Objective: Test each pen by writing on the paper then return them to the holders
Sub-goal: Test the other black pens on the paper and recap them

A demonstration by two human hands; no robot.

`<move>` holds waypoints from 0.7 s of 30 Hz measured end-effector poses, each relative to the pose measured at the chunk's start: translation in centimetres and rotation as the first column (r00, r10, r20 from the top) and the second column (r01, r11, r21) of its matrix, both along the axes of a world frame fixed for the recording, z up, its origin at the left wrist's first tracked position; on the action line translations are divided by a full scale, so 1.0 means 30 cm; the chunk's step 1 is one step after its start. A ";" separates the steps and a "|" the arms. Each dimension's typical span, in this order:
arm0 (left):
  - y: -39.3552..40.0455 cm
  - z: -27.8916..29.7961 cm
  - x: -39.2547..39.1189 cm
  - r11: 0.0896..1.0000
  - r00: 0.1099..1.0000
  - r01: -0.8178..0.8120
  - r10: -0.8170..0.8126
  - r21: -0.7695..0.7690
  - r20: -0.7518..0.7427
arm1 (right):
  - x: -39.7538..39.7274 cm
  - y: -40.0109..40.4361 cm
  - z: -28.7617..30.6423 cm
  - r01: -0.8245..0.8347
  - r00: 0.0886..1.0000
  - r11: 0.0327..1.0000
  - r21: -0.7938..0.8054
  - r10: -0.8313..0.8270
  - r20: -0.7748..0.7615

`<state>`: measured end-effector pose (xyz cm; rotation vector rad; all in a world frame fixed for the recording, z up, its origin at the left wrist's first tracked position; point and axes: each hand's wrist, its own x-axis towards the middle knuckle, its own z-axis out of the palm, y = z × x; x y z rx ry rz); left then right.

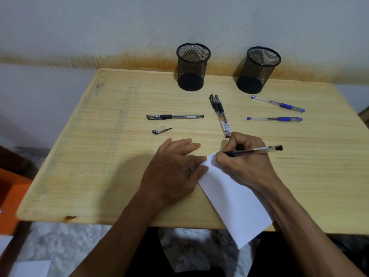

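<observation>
My right hand point(242, 163) grips an uncapped black pen point(257, 151) with its tip on the top corner of a white paper point(231, 198). My left hand point(175, 166) lies flat, fingers straight, pressing the paper's upper left edge. The pen's loose cap point(161, 129) lies on the wooden table point(103, 156). A capped black pen point(174, 116) lies left of centre, and two black pens point(219, 114) lie side by side. Two blue pens point(277, 103) point(274, 118) lie at the right. Two black mesh holders point(192, 66) point(258, 69) stand at the back, both holding nothing.
The paper overhangs the table's near edge. A stained white wall runs just behind the holders. An orange object point(12, 196) sits left of the table, and a marbled floor shows below.
</observation>
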<state>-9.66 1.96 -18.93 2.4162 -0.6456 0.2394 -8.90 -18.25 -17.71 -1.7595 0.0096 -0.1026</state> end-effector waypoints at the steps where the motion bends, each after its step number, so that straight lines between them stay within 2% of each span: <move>1: -0.001 0.000 0.000 1.000 1.000 0.000 0.000 0.000 0.000 | 0.000 0.001 -0.001 0.002 1.000 1.000 -0.010 -0.002 0.000; 21: -0.001 0.004 -0.002 1.000 1.000 -0.004 0.004 0.009 0.004 | -0.002 0.006 0.016 -0.007 1.000 1.000 0.006 0.007 -0.018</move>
